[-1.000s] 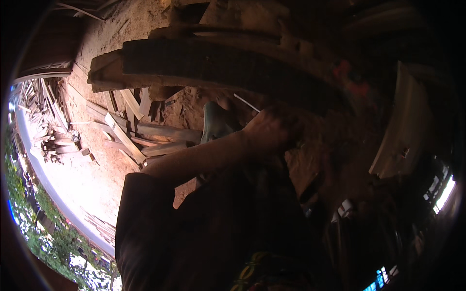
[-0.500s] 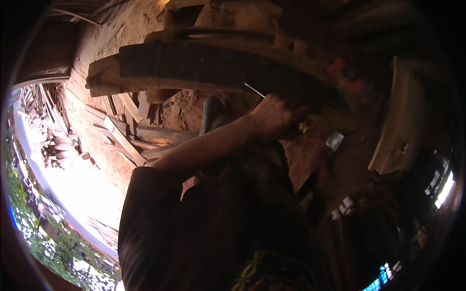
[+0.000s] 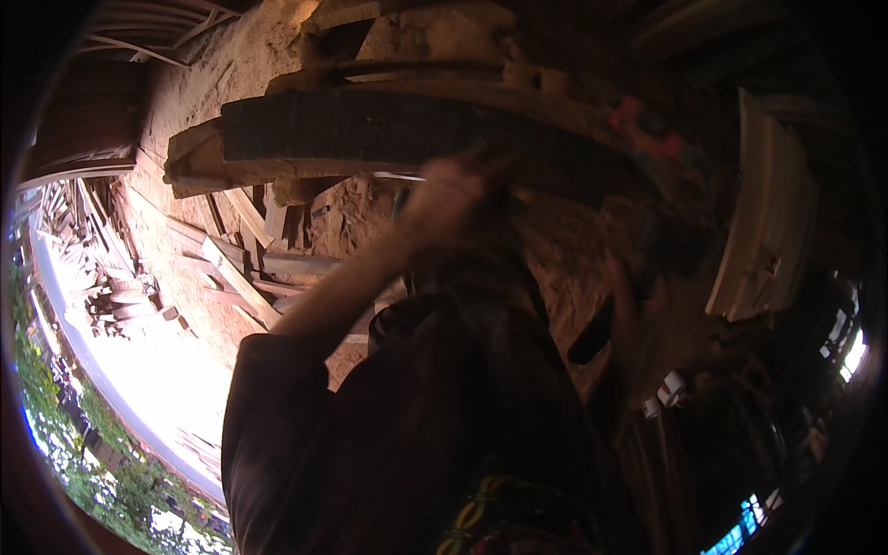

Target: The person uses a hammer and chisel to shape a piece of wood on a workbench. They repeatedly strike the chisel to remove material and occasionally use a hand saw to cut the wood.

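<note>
1. Nearest the camera is the person's own dark-clad body and shoulder (image 3: 370, 435), which fill the lower middle of the view; a patterned bit of cloth (image 3: 490, 518) shows at the bottom edge.
2. From the shoulder a bare forearm (image 3: 342, 287) rises to the left hand (image 3: 444, 199), which is raised against the lower edge of the long dark plank (image 3: 370, 129); the hand is blurred, its fingers look curled, but whether it grips anything cannot be told.
3. The right hand (image 3: 622, 301) shows only dimly in shadow at the right, beside a dark stick-like shape (image 3: 592, 338); whether it is open or closed cannot be told.
4. The plank lies across the upper middle, resting on rough timbers over sandy ground (image 3: 361, 217); as a judgement, work on it is under way and not finished, since the hand is at its edge and nothing shows it cut, moved or fixed.
5. Farther off, loose boards (image 3: 240, 277) lie scattered on the ground at the left; a pale board (image 3: 758, 222) leans at the right; something red (image 3: 647, 134) sits near the plank's far end.
6. Against the frames before, the left hand has moved up and left, from below the plank to its lower edge; the arm reaches out straighter; the thin pale strip near the hand is now at the plank's underside (image 3: 398, 176); the view itself has tilted a little.
</note>
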The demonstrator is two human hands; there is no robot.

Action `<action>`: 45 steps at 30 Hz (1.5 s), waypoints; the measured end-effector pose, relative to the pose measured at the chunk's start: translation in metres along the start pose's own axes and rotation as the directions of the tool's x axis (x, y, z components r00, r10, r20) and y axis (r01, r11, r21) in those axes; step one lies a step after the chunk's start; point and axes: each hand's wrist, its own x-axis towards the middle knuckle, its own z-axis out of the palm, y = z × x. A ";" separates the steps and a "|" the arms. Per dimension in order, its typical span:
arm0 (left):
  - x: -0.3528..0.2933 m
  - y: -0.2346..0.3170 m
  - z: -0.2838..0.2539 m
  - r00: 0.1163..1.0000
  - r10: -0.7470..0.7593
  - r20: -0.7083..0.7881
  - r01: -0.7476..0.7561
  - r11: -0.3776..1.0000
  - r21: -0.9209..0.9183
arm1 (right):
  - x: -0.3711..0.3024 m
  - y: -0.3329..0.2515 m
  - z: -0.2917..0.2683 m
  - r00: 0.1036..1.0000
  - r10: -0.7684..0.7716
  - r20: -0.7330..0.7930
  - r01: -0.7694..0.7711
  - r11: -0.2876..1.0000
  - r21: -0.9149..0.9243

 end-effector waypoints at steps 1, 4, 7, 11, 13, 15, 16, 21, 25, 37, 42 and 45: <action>-0.020 -0.026 -0.012 0.994 -0.109 0.020 0.107 0.991 0.077 | 0.007 0.011 0.006 1.000 -0.021 -0.004 0.021 1.000 -0.001; -0.050 -0.087 -0.055 0.935 -0.346 0.085 0.300 0.894 0.334 | 0.017 0.072 0.010 1.000 -0.010 0.029 0.007 0.993 0.120; -0.057 -0.128 -0.076 0.906 -0.416 0.080 0.363 0.860 0.359 | 0.014 0.073 0.020 0.993 -0.006 0.122 -0.019 0.978 0.206; -0.046 -0.142 -0.081 0.913 -0.366 0.181 0.248 0.849 0.467 | 0.007 0.075 0.026 0.987 -0.018 0.160 -0.016 0.978 0.207; -0.022 -0.120 -0.104 0.829 -0.448 0.334 0.254 0.835 0.489 | 0.002 0.071 0.024 0.985 -0.071 0.155 0.038 0.977 0.210; -0.012 -0.132 -0.123 0.823 -0.270 0.500 0.070 0.921 0.383 | -0.005 0.070 0.022 0.993 -0.031 0.117 0.005 0.976 0.218; -0.009 -0.144 -0.129 0.801 -0.173 0.572 -0.021 0.949 0.316 | -0.008 0.070 0.021 0.995 -0.010 0.097 -0.011 0.975 0.221; 0.033 -0.188 -0.155 0.773 -0.330 0.542 0.298 0.943 0.149 | -0.017 0.078 0.019 0.999 0.034 0.038 -0.041 0.978 0.206; 0.034 -0.211 -0.159 0.831 -0.427 0.358 0.399 0.904 0.153 | -0.021 0.081 0.024 0.998 0.035 0.053 -0.047 0.972 0.229; 0.051 -0.208 -0.156 0.860 -0.399 0.317 0.340 0.913 0.226 | -0.024 0.098 0.039 0.993 0.076 0.094 -0.095 0.971 0.217; 0.031 -0.169 -0.153 0.841 -0.412 0.349 0.318 0.901 0.296 | -0.028 0.101 0.040 0.991 0.110 0.079 -0.126 0.961 0.245; -0.007 -0.131 -0.139 0.884 -0.302 0.356 0.172 0.920 0.352 | -0.026 0.109 0.041 0.994 0.083 0.068 -0.100 0.949 0.299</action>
